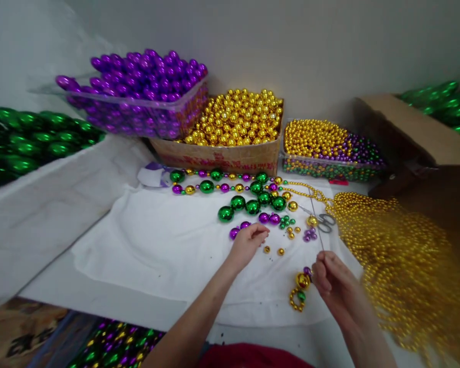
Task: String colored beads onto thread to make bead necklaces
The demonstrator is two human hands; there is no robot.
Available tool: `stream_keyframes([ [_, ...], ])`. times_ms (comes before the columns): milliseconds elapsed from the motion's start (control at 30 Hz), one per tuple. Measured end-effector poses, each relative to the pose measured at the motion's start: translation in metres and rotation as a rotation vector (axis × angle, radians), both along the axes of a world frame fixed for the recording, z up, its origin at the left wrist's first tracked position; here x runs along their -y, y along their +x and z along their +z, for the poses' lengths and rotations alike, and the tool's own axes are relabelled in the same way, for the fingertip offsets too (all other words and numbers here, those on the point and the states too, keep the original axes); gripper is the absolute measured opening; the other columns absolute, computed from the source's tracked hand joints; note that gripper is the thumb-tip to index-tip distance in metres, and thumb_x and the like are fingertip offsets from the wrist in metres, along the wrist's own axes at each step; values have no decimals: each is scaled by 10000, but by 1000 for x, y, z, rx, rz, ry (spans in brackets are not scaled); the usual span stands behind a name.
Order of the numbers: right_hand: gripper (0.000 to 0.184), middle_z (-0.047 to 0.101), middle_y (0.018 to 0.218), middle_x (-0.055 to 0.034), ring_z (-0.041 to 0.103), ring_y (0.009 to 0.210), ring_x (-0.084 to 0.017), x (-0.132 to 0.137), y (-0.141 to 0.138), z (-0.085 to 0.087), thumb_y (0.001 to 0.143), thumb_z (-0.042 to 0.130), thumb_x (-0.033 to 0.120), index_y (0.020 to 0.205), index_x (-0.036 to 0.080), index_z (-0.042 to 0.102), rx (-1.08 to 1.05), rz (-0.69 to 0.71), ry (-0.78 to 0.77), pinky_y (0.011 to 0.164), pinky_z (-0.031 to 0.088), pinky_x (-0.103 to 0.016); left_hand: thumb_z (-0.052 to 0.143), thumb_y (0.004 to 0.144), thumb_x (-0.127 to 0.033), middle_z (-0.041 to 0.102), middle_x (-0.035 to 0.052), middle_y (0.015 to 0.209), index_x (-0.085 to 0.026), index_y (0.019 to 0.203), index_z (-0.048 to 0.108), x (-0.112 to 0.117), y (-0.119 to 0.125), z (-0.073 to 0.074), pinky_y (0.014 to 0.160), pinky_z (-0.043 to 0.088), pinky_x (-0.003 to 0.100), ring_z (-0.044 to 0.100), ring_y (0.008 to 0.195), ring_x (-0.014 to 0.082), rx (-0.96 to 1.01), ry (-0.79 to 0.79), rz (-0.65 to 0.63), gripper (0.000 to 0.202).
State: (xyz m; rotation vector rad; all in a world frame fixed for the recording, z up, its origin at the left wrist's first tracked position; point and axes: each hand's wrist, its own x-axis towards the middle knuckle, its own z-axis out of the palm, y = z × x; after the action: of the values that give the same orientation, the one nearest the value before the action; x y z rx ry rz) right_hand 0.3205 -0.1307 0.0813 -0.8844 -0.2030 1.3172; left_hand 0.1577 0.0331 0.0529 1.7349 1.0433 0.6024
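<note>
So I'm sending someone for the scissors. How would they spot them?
Start at the big heap of gold bead strings on the right. At its left edge, on the white cloth, lie the scissors: grey metal among round beads.

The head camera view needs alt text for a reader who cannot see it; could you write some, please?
A person's right hand pinches a thin wire strung with a gold bead, while the left hand reaches among loose beads on a white cloth. Bins of purple, gold and green beads stand behind.
</note>
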Motion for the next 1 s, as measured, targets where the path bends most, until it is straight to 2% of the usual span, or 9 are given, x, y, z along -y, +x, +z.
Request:
stream_keyframes([
  [200, 154, 476, 531, 34, 308, 430, -40, 14, -10, -6, 823, 646, 301, 875, 157, 626, 35, 26, -56, 435, 242, -176, 515, 830, -185, 645, 59, 912, -181, 871, 658, -42, 28, 12, 840, 430, 334, 581, 913, 209, -160, 290, 85, 149],
  [333, 172, 479, 520, 36, 311, 425, -39, 11, -16, -8, 817, 654, 315, 876, 155, 627, 42, 29, -51, 435, 238, -178, 522, 797, -83, 532, 78, 1212, -235, 1124, 600, -46, 72, 7, 963, 372, 374, 490, 1125, 241, -230, 403, -30, 369],
  [433, 178, 497, 522, 30, 324, 424, -35, 11, -19, -4, 820, 653, 321, 856, 148, 634, 67, 41, -67, 433, 223, -170, 517, 745, 5, 492, 112, 1241, -224, 1172, 568, -53, 97, 4, 953, 380, 427, 486, 1138, 282, -297, 410, -107, 487],
  [533, 207, 523, 531, 23, 294, 400, -27, 17, -17, -1, 822, 648, 345, 873, 144, 643, 125, 52, -86, 421, 195, -173, 608, 716, -47, 520, 117, 1173, -186, 1073, 603, -61, 100, 8, 941, 398, 443, 522, 1097, 303, -259, 359, -111, 383],
  [633, 309, 565, 565, 6, 287, 395, -34, 25, -11, 0, 801, 661, 383, 1008, 154, 648, 200, 26, -136, 415, 183, -185, 655, 761, -254, 540, 104, 1163, -192, 1143, 541, -59, 79, 16, 908, 442, 408, 555, 1064, 281, -178, 294, -93, 404],
  [733, 455, 594, 575, -19, 298, 396, -49, 30, -8, 2, 767, 671, 439, 1113, 146, 633, 323, 16, -218, 402, 170, -191, 417, 916, -381, 608, 95, 1069, -195, 1210, 471, -43, 42, 18, 749, 514, 334, 637, 889, 206, 74, -4, -88, 352],
  [867, 505, 561, 499, -11, 279, 376, -57, 31, -18, 8, 730, 664, 504, 1073, 133, 671, 512, 36, -328, 380, 146, -194, 525, 873, -358, 656, 96, 920, -148, 998, 578, -14, -2, 8, 697, 520, 282, 654, 777, 173, 758, -848, 69, 250],
  [933, 507, 528, 461, 2, 280, 374, -62, 31, -27, 13, 727, 652, 523, 1052, 135, 687, 601, 47, -370, 383, 153, -195, 545, 867, -323, 664, 102, 862, -123, 945, 596, -3, -15, 4, 696, 522, 268, 650, 749, 164, 868, -1020, 152, 220],
  [1000, 504, 496, 434, 14, 293, 378, -70, 33, -35, 18, 735, 631, 537, 1044, 145, 699, 685, 56, -397, 388, 173, -200, 517, 885, -309, 667, 114, 859, -111, 952, 598, 3, -22, 1, 680, 526, 263, 649, 736, 163, 892, -1073, 198, 224],
])
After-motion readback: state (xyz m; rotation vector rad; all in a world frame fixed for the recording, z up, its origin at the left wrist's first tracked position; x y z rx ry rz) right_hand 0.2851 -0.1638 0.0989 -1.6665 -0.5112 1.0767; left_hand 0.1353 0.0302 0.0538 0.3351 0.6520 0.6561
